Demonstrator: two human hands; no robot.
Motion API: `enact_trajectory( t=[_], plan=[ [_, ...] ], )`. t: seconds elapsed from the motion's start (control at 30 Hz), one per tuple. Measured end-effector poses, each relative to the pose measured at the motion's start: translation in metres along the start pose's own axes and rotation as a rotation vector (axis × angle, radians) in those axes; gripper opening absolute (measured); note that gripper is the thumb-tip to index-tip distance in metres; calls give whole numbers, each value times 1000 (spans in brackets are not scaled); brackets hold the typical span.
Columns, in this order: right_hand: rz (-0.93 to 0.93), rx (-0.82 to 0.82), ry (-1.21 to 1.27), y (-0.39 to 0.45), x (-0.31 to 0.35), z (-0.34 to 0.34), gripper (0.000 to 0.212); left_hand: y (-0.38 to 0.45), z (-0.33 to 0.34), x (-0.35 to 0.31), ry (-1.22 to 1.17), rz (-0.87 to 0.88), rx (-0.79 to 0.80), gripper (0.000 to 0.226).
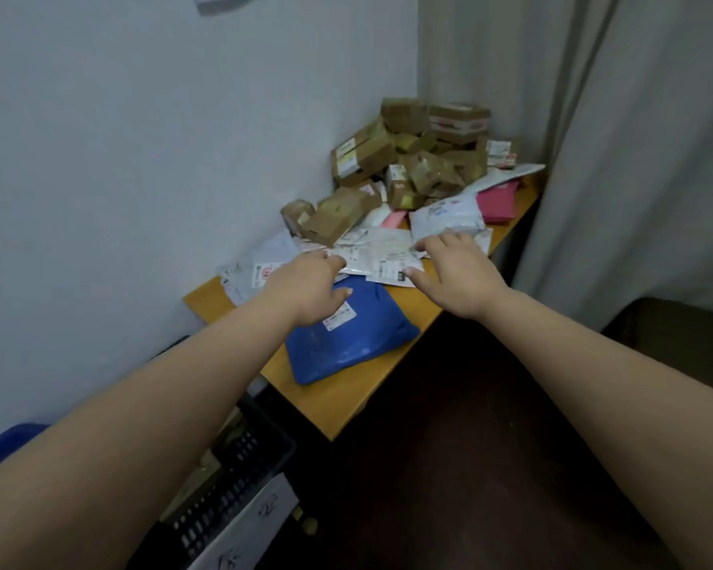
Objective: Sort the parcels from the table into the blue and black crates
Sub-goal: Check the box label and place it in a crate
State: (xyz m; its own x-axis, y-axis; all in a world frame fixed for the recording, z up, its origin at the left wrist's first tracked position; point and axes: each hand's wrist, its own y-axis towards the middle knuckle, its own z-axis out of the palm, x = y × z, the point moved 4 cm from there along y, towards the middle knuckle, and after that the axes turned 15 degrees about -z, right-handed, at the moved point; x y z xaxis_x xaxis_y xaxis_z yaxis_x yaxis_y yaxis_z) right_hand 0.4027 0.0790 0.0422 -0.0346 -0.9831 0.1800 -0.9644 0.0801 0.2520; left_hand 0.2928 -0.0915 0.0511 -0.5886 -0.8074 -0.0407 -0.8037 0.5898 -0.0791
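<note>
Head view, crinkled blue mailer (348, 339), brown cardboard boxes (412, 154)

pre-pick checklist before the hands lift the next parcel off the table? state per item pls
1. Left hand free: ok, fingers relaxed over the blue mailer, holding nothing.
2. Right hand free: ok, fingers spread above the white flat mailers.
3. Grip established on any parcel: not ok, neither hand has one.
4. Black crate reachable: ok, on the floor by the table's near end.
5. Blue crate clear to receive: cannot tell, only a corner shows.
6. Cardboard box pile stable: cannot tell, boxes lie tilted.
</note>
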Motion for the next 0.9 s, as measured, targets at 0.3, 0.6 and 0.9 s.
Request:
enact_trajectory(
  t=[0.3,0.6,0.9],
  plan=[
    [107,31,65,-26,-74,18,53,59,29,-67,-82,84,22,56],
    [166,93,69,23,-162,48,54,166,67,-98,-139,127,55,54],
    [224,185,78,107,-255,73,49,305,84,-112,-150,126,98,53]
  ],
)
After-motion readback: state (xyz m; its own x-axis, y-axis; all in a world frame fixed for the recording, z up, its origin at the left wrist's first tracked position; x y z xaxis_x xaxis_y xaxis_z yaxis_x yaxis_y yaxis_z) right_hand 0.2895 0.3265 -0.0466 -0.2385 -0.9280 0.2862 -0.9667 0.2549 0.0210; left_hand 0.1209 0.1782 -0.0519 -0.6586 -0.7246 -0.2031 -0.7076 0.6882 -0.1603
